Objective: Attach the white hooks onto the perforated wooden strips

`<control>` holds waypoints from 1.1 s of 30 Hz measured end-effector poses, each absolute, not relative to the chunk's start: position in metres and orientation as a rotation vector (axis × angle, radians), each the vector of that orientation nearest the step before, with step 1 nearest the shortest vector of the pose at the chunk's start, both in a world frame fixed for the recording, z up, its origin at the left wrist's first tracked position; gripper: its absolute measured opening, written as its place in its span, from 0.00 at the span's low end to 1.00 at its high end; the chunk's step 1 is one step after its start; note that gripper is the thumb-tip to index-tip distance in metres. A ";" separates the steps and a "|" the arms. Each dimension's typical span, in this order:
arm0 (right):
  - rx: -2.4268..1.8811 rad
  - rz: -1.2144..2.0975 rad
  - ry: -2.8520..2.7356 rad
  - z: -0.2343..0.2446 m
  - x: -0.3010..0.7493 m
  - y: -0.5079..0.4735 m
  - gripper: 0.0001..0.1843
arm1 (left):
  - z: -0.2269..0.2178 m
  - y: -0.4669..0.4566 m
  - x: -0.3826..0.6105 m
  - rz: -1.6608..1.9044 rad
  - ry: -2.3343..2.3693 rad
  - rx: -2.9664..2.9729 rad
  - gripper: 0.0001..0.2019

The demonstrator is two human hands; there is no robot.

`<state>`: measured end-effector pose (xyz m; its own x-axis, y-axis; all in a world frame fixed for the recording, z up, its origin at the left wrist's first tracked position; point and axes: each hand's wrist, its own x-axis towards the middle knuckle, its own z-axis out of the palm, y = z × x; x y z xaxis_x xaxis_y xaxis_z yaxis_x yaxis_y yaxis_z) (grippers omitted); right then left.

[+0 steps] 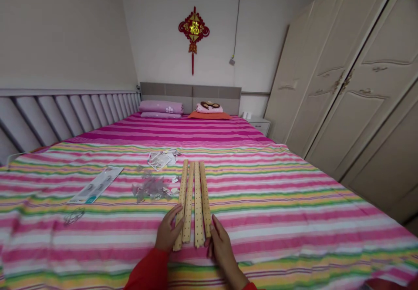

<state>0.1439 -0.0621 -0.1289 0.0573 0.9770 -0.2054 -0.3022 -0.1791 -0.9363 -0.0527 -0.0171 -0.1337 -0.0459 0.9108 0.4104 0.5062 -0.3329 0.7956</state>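
Several narrow wooden strips point(198, 203) with rows of small holes lie side by side, lengthwise, on the striped bedsheet point(277, 220). My left hand point(167, 230) cups their left side near the lower end, its fingers over the leftmost strip. My right hand point(222, 248) presses against the lower right side of the group. A red sleeve point(146, 271) covers my left forearm. Left of the strips lie a heap of clear plastic pieces point(152, 188) and a packaging card point(96, 185). Behind them is a pile of paper and plastic point(161, 159).
A small clear piece point(74, 217) lies on the sheet at left. Pillows point(161, 109) stand at the headboard point(191, 96), with a padded wall panel point(55, 116) left of the bed. A cream wardrobe point(346, 85) and nightstand point(259, 126) stand at right.
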 end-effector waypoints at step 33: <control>-1.098 1.445 -0.975 -0.111 0.149 -0.068 0.50 | -0.129 -0.013 -0.053 1.406 1.384 1.718 0.20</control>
<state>0.1493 -0.0677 -0.1107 -0.0525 0.9899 -0.1318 -0.2485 -0.1407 -0.9583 -0.0533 -0.0133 -0.1289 -0.0607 0.9174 0.3934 0.3785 -0.3435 0.8595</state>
